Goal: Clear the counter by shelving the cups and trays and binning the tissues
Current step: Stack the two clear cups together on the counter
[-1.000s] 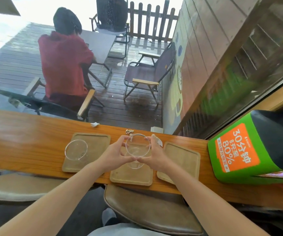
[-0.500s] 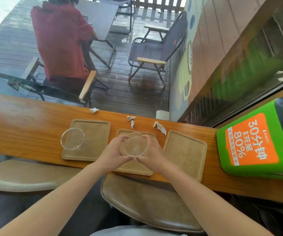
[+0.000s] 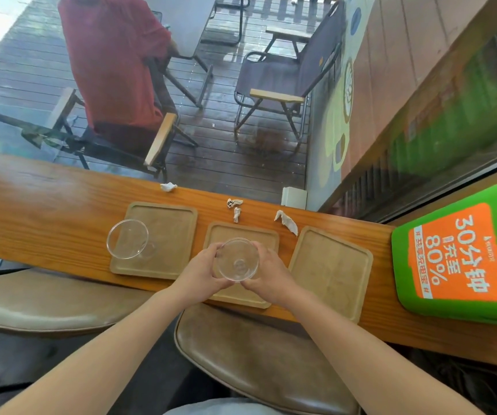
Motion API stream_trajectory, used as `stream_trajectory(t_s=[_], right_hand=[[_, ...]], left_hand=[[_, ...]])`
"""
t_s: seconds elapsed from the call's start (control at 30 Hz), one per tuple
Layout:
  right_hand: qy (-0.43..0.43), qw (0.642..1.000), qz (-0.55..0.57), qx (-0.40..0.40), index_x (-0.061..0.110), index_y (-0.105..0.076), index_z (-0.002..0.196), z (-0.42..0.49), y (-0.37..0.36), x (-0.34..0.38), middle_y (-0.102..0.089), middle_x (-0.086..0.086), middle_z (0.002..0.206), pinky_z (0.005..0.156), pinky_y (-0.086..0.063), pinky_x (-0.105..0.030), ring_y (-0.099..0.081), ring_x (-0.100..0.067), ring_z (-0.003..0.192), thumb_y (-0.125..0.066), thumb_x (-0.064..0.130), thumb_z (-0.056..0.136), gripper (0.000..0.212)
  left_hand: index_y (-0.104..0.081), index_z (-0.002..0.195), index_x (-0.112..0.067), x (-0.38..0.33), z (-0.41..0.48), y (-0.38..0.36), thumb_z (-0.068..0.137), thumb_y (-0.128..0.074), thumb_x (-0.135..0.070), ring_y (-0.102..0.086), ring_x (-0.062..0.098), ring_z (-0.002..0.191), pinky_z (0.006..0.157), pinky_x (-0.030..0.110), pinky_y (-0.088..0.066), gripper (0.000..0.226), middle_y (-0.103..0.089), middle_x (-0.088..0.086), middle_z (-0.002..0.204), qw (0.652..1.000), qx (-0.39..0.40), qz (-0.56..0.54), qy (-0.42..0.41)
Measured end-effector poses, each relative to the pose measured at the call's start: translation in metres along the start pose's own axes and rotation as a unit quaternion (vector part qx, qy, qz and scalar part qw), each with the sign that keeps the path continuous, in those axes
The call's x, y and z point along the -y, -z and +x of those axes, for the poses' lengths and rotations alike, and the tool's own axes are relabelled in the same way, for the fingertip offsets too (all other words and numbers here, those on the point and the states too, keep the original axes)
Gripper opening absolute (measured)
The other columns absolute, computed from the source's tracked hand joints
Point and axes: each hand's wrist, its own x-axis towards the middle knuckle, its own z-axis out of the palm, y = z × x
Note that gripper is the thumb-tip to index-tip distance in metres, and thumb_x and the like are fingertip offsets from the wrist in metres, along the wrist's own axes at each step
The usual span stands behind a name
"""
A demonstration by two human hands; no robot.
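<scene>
Left hand and right hand are each curled round the sides of a clear glass cup over the middle tray; can't tell if it's lifted. Likely light, stiff, slippery, breakable: grip the sides below the rim. 2nd cup sits on the left tray; tissues lie on the desk.

1. Green box with orange printed panel: lies at far right.
2. Brown padded stool: nearest the camera; second stool to its left.
3. Person in red top: seated outdoors, back turned.
4. Dark folding chair: stands on the plank deck.
</scene>
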Motion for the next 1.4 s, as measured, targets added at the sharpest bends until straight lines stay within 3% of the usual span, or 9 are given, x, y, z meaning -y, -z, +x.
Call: stream_trajectory(t_s=[0.3, 0.5, 0.67, 0.8, 0.93, 1.0, 1.1, 1.23, 1.4], right_hand=[[-0.031, 0.999, -0.019, 0.040, 0.030, -0.012, 0.153, -0.003, 0.008, -0.006, -0.030, -0.002, 0.154, 0.107, -0.036, -0.037, -0.035, -0.023, 0.138, -0.087, 0.028, 0.068, 0.114], [-0.029, 0.998, -0.046, 0.032, 0.034, -0.007, 0.153, -0.002, 0.027, 0.001, -0.023, -0.007, 0.156, 0.107, -0.037, -0.040, -0.032, -0.028, 0.141, -0.089, 0.030, 0.066, 0.120], [0.000, 0.996, -0.089, -0.024, 0.032, -0.013, 0.153, -0.002, 0.036, 0.023, -0.026, -0.005, 0.156, 0.102, -0.040, -0.038, -0.035, -0.027, 0.139, -0.084, 0.042, 0.071, 0.109], [0.004, 0.992, -0.091, -0.084, 0.027, -0.024, 0.150, -0.002, 0.032, 0.046, -0.035, -0.002, 0.150, 0.098, -0.044, -0.037, -0.043, -0.024, 0.131, -0.076, 0.035, 0.081, 0.087], [0.010, 0.992, -0.069, -0.109, 0.025, -0.038, 0.142, -0.003, 0.007, 0.073, -0.052, 0.004, 0.123, 0.088, -0.051, -0.030, -0.052, -0.014, 0.108, -0.074, 0.029, 0.083, 0.069], [0.008, 0.992, -0.057, -0.110, 0.025, -0.045, 0.137, -0.002, -0.012, 0.089, -0.054, 0.012, 0.106, 0.071, -0.047, -0.017, -0.055, -0.007, 0.091, -0.075, 0.027, 0.083, 0.061], [-0.001, 0.993, -0.057, -0.101, 0.026, -0.051, 0.129, 0.004, -0.043, 0.110, -0.055, 0.017, 0.091, 0.059, -0.042, -0.014, -0.056, -0.004, 0.078, -0.072, 0.030, 0.085, 0.049], [-0.015, 0.995, -0.043, -0.090, 0.024, -0.052, 0.129, 0.013, -0.084, 0.129, -0.059, 0.013, 0.089, 0.065, -0.048, -0.018, -0.058, -0.005, 0.080, -0.069, 0.028, 0.088, 0.045], [-0.036, 0.997, -0.024, -0.070, 0.023, -0.050, 0.132, 0.024, -0.125, 0.142, -0.058, 0.010, 0.096, 0.065, -0.043, -0.017, -0.056, -0.006, 0.085, -0.067, 0.026, 0.089, 0.046]], left_hand=[[-0.032, 0.148, -0.030, -0.003, -0.005, 0.004, 0.074, -0.086, -0.019, -0.068, 0.015, 0.074, 0.070, 0.024, -0.058, 0.092, -0.051, -0.008, 0.132, 0.999, 0.012, 0.024, 0.025], [-0.032, 0.150, -0.027, -0.011, -0.010, 0.018, 0.076, -0.084, -0.014, -0.065, 0.014, 0.078, 0.079, 0.027, -0.057, 0.091, -0.053, 0.001, 0.134, 0.998, -0.004, 0.042, 0.049], [-0.040, 0.143, -0.026, -0.012, -0.015, 0.030, 0.079, -0.079, -0.017, -0.060, 0.015, 0.090, 0.081, 0.028, -0.055, 0.076, -0.055, -0.006, 0.119, 0.999, -0.034, 0.031, 0.029], [-0.045, 0.131, -0.029, -0.006, -0.016, 0.040, 0.082, -0.076, -0.020, -0.061, 0.011, 0.088, 0.068, 0.018, -0.049, 0.059, -0.055, -0.011, 0.109, 0.999, -0.034, 0.011, 0.016], [-0.049, 0.118, -0.029, 0.003, -0.019, 0.057, 0.084, -0.073, -0.024, -0.060, 0.008, 0.088, 0.068, 0.019, -0.049, 0.042, -0.057, -0.010, 0.102, 1.000, -0.023, 0.013, -0.009], [-0.053, 0.112, -0.029, 0.010, -0.024, 0.066, 0.085, -0.072, -0.025, -0.059, 0.006, 0.089, 0.073, 0.021, -0.050, 0.034, -0.059, -0.010, 0.100, 1.000, -0.010, 0.018, -0.020], [-0.057, 0.106, -0.030, 0.030, -0.034, 0.077, 0.086, -0.070, -0.023, -0.059, 0.005, 0.090, 0.073, 0.021, -0.049, 0.025, -0.060, -0.010, 0.100, 0.999, 0.021, 0.018, -0.021], [-0.059, 0.103, -0.027, 0.072, -0.051, 0.086, 0.087, -0.068, -0.022, -0.060, 0.009, 0.092, 0.081, 0.028, -0.054, 0.019, -0.063, -0.006, 0.100, 0.997, 0.072, 0.027, -0.014], [-0.058, 0.103, -0.023, 0.116, -0.059, 0.108, 0.088, -0.066, -0.026, -0.060, 0.016, 0.093, 0.082, 0.031, -0.052, 0.018, -0.064, -0.002, 0.101, 0.993, 0.093, 0.067, -0.002]])
